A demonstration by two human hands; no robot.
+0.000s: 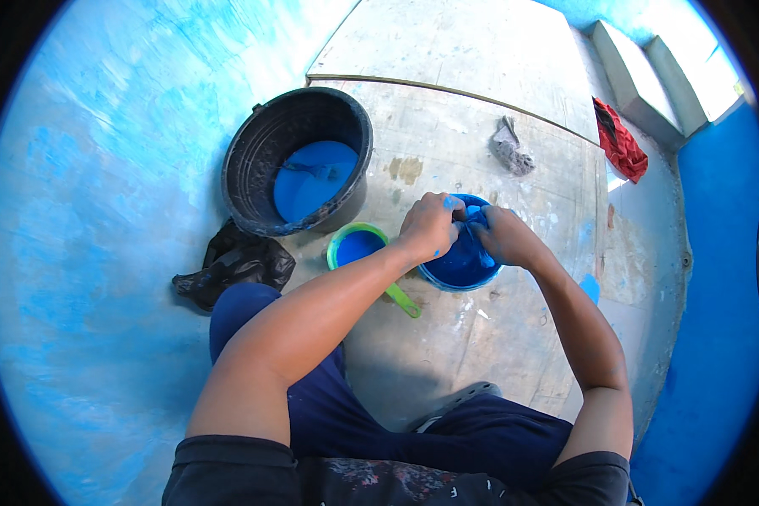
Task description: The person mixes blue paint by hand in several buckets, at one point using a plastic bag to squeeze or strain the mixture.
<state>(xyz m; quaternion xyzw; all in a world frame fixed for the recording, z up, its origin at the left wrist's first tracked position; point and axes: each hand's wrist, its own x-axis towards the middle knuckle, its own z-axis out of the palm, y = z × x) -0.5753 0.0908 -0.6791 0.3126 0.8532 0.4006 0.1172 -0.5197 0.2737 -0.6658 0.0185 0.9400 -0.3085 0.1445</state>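
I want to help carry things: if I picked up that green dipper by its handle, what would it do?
The green dipper would probably feel stiff, since it looks like hard plastic. It may dip cup-first, because the handle sticks out to one side. The blue paint inside looks wet, so it could slosh out if tilted.

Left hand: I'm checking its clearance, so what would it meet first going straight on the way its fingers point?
The left hand would probably meet the blue material first, then the right hand; depth is unclear.
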